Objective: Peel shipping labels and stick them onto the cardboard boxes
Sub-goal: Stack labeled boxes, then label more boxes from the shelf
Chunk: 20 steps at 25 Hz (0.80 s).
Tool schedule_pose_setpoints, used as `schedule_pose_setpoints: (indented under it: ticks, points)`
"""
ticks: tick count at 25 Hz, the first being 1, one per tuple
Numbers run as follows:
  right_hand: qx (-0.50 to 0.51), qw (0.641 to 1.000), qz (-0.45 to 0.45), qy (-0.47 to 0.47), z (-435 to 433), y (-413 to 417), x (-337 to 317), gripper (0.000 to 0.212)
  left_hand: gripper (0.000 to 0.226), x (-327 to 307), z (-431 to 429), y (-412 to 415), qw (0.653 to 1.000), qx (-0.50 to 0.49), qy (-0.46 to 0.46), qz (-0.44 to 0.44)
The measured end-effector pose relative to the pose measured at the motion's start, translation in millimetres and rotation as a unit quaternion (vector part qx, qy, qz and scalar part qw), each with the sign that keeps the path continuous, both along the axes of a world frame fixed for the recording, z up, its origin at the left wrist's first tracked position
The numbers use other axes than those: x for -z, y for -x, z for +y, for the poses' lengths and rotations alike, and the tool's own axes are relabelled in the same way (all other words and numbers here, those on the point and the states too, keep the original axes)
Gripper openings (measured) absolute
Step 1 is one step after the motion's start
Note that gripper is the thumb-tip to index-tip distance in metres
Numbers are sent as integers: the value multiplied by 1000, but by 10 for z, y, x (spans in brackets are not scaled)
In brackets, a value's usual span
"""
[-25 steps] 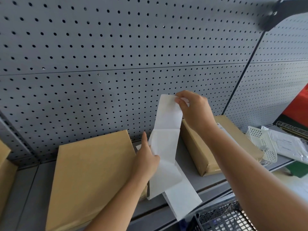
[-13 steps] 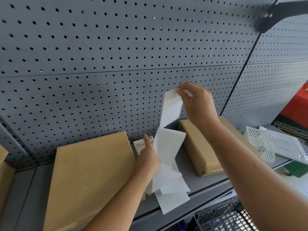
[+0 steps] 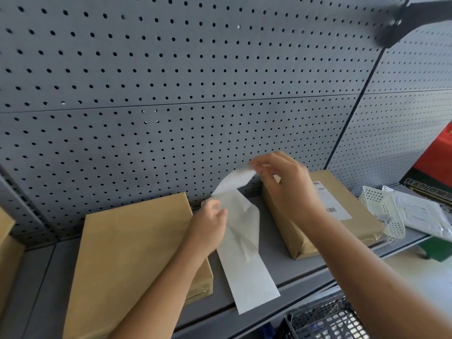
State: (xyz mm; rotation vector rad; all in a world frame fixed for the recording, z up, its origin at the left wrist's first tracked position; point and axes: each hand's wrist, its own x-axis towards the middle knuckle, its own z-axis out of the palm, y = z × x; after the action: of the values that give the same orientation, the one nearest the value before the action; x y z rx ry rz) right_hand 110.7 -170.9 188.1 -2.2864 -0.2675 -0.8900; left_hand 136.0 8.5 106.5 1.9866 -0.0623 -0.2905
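A long white strip of label backing [image 3: 247, 260] hangs between two brown boxes on the grey shelf [image 3: 44, 277]. My left hand [image 3: 210, 223] pinches the strip's left edge near its top. My right hand [image 3: 286, 189] grips the top label [image 3: 234, 179], which curls away from the strip. The large flat box [image 3: 132, 253] on the left has a bare top. The smaller box [image 3: 342, 216] on the right carries a white printed label [image 3: 330, 204], partly hidden by my right wrist.
A grey pegboard wall [image 3: 171, 94] rises behind the shelf. A white plastic basket [image 3: 381, 209] and a clear bag of papers [image 3: 420, 211] lie at the right. A dark crate [image 3: 322, 321] sits below the shelf edge. Another brown box [image 3: 7, 253] shows at far left.
My right hand has pulled the top label down and away, so it now curls off the strip. The strip has dropped lower and unfolded, and my left hand has shifted up to its edge.
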Motion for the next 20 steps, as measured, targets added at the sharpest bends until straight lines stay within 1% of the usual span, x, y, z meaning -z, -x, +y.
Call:
schedule_pose_setpoints:
  ticks: [1, 2, 3, 4, 5, 8, 9, 11, 12, 13, 14, 15, 16, 17, 18, 19, 20]
  points:
    - [-10, 1000, 5, 7, 42, 42, 59, 13, 45, -94, 68, 14, 990, -41, 126, 40]
    - [-24, 1000, 7, 18, 96, 88, 123, 13, 51, -194, 158, 29, 963, -68, 245, 91]
    - [-41, 999, 7, 32, 159, 128, 187, 13, 58, -265, 268, 20, 934, -85, 323, 129]
    - [-59, 997, 8, 48, 225, 169, 249, 13, 60, -313, 370, 10, 916, -92, 361, 151]
    - [-78, 995, 10, 64, 297, 206, 312, 13, 56, -332, 464, 5, 912, -93, 367, 154]
    - [-136, 985, 27, 101, 491, 304, 475, 13, 24, -334, 683, 36, 928, -117, 330, 124]
    - [-153, 981, 46, 108, 539, 339, 514, 16, 17, -307, 757, 45, 931, -131, 320, 114]
    - [-191, 969, 111, 109, 607, 401, 539, 30, 10, -271, 922, 88, 937, -151, 300, 93]
    - [-212, 962, 152, 84, 642, 425, 526, 38, 9, -275, 1008, 115, 940, -159, 291, 81]
    - [-227, 954, 191, 35, 693, 420, 526, 43, 9, -262, 1109, 135, 942, -165, 283, 69]
    - [-233, 944, 231, -41, 755, 401, 522, 46, 10, -260, 1203, 159, 944, -171, 276, 60]
    - [-223, 925, 276, -136, 831, 359, 513, 45, 11, -261, 1287, 182, 946, -177, 265, 55]
    - [-206, 893, 324, -233, 923, 296, 512, 41, 11, -266, 1367, 215, 949, -181, 252, 50]
    - [-195, 851, 377, -311, 1019, 230, 524, 34, 12, -252, 1443, 240, 953, -182, 236, 46]
    - [-196, 808, 421, -362, 1134, 170, 541, 28, 12, -239, 1525, 270, 957, -182, 223, 42]
    - [-205, 782, 447, -382, 1235, 121, 565, 27, 11, -224, 1596, 290, 959, -184, 213, 40]
    - [-214, 769, 461, -387, 1326, 87, 587, 29, 11, -221, 1656, 317, 959, -186, 208, 38]
